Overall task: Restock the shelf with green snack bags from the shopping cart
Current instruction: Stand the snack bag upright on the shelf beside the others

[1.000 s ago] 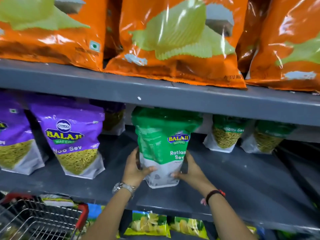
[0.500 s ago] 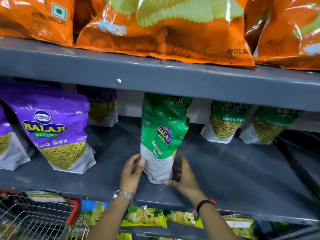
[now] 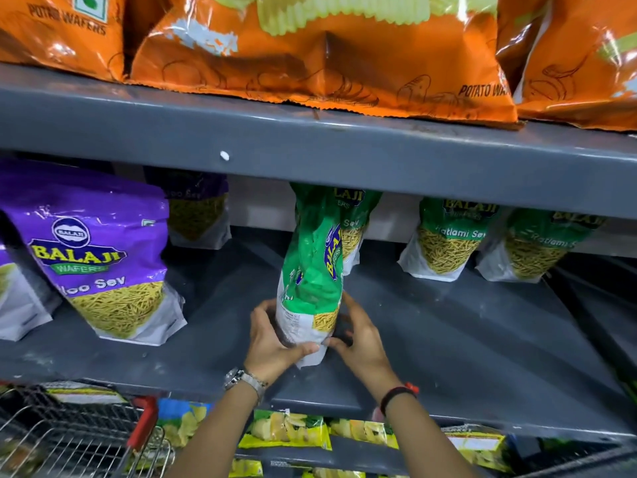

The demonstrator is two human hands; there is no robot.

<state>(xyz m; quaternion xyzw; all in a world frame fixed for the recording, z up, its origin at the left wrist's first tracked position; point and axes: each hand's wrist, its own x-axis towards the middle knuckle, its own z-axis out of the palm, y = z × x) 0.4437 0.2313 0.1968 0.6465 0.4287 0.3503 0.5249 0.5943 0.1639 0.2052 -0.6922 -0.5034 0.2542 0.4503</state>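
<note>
A green Ratlami Sev snack bag [image 3: 312, 270] stands on the grey middle shelf [image 3: 448, 339], turned edge-on toward me. My left hand [image 3: 272, 343] grips its white base from the left. My right hand [image 3: 358, 339] presses the base from the right. Another green bag [image 3: 353, 222] stands right behind it. Two more green bags [image 3: 448, 236] [image 3: 537, 243] lean at the back right. The wire shopping cart [image 3: 69, 439] with a red handle is at the bottom left; its contents are hard to make out.
Purple Aloo Sev bags [image 3: 100, 250] fill the left of the shelf. Large orange potato wafer bags [image 3: 324, 53] sit on the shelf above, whose grey front edge [image 3: 310, 146] overhangs. Yellow-green packets [image 3: 286, 432] lie on the shelf below.
The green bag has been turned from face-on to edge-on and pushed deeper onto the shelf. Both hands stayed at its base and moved forward with it.
</note>
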